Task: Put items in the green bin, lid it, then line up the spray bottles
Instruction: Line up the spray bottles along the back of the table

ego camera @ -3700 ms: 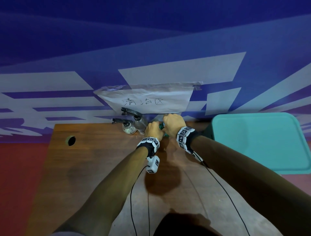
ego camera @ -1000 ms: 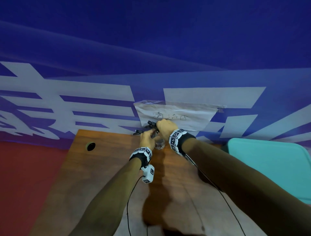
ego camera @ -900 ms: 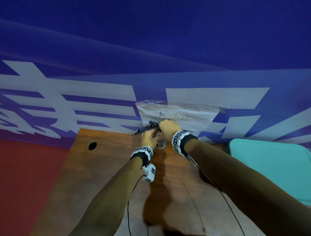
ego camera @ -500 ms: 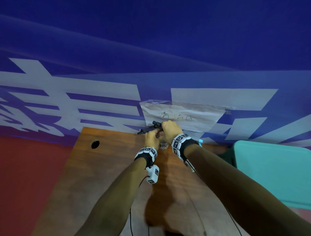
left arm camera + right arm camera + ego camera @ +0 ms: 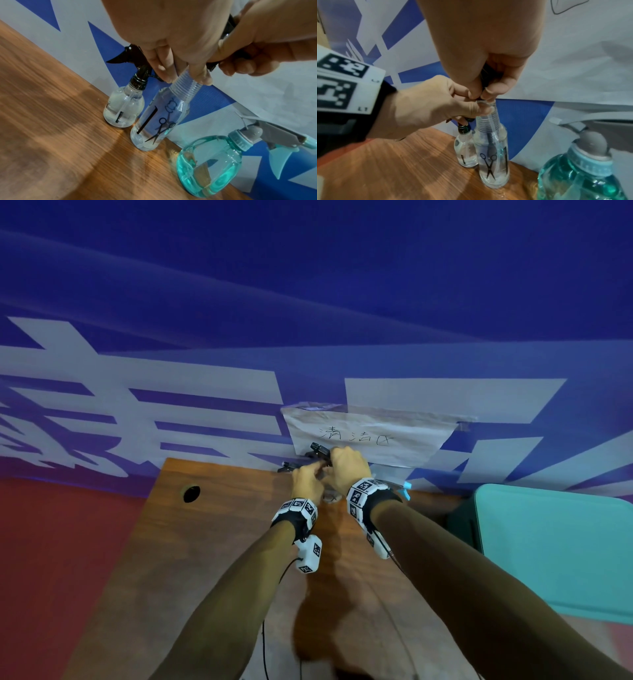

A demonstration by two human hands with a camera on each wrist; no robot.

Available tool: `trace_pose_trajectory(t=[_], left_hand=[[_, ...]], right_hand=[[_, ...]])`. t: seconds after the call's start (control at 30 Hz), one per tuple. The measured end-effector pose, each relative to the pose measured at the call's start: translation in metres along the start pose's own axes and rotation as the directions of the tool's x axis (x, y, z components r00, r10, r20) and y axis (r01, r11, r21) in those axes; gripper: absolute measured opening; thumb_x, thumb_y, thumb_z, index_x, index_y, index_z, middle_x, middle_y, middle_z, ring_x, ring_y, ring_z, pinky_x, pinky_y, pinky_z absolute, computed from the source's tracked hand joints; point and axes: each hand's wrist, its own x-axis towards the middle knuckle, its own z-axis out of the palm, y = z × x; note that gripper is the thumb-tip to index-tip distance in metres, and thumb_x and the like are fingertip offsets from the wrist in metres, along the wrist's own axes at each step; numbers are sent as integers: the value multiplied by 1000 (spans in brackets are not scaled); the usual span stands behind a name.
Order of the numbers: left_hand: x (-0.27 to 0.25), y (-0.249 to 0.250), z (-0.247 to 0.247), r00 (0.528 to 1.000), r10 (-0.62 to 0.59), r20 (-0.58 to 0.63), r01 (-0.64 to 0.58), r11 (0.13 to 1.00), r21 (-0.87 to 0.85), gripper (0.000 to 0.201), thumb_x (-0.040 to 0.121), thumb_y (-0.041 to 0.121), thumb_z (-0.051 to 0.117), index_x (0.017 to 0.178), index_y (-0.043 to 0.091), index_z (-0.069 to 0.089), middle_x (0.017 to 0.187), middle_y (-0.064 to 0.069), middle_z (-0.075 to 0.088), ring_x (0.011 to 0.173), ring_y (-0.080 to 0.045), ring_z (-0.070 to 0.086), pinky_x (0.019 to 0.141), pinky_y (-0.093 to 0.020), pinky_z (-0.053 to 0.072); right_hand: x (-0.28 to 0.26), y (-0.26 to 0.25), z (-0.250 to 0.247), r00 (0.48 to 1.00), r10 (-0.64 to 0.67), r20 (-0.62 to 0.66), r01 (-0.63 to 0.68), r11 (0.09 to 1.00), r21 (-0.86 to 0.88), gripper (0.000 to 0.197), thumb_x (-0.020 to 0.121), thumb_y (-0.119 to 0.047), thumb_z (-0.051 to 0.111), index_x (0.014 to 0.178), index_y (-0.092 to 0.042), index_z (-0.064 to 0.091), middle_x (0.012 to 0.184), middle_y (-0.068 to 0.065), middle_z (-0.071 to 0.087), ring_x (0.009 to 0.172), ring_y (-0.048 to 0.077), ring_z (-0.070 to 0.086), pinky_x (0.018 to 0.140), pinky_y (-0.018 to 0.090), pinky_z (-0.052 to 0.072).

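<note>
Three spray bottles stand along the table's back edge. From the left they are a small clear bottle (image 5: 124, 108) with a black sprayer, a taller clear bottle (image 5: 159, 121) printed with scissors, and a teal bottle (image 5: 211, 169) with a grey sprayer. My left hand (image 5: 306, 479) pinches the tall bottle's bare threaded neck (image 5: 186, 86). Directly above that neck my right hand (image 5: 346, 469) grips its black sprayer head (image 5: 229, 31), which is mostly hidden in the fist. The green bin (image 5: 555, 553) stands at the right with its lid on.
The wooden table (image 5: 205, 559) has a round cable hole (image 5: 191, 493) at the back left. A blue and white banner rises right behind the bottles, with a handwritten paper sign (image 5: 370, 436) taped to it. Wrist cables trail toward me over the table.
A few seconds ago both hands were at the teal bottle; they have since moved left to the tall clear bottle. Over the last second they stay there while the view drifts.
</note>
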Motion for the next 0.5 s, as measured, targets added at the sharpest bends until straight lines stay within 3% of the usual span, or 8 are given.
trace_pose_trajectory(t=[0.13,0.3,0.43,0.5], left_hand=[[7,-9,3,999,-21,45,21,1000,5,41,82,6,72,117,26,72,100,-2,73,92,-20,67,85,-38,60],[-2,-1,-3,995,46,89,-45,999,-8,38,83,8,75,119,20,70,92,4,70,83,-14,63,75,-26,54],[-3,0,-1,994,68,84,-69,998,12,22,84,1,72,101,16,72,82,4,67,77,-17,61,70,-24,49],[-3,-4,4,996,67,64,-66,998,-18,22,85,-1,70,100,15,72,85,3,71,78,-16,65,73,-29,56]], right_hand=[[3,4,-2,999,-18,41,18,1000,17,24,84,-24,74,99,-10,61,97,10,63,91,31,64,76,40,56],[3,9,-1,997,-51,62,49,998,33,27,88,-23,72,105,-11,55,95,10,63,90,30,64,75,39,55],[2,10,-9,985,-76,157,72,997,32,44,79,-24,80,114,-13,56,98,8,65,91,29,66,80,42,58],[2,11,-13,978,-86,189,81,996,31,54,74,-25,83,118,-14,55,99,7,66,90,28,66,81,42,58]])
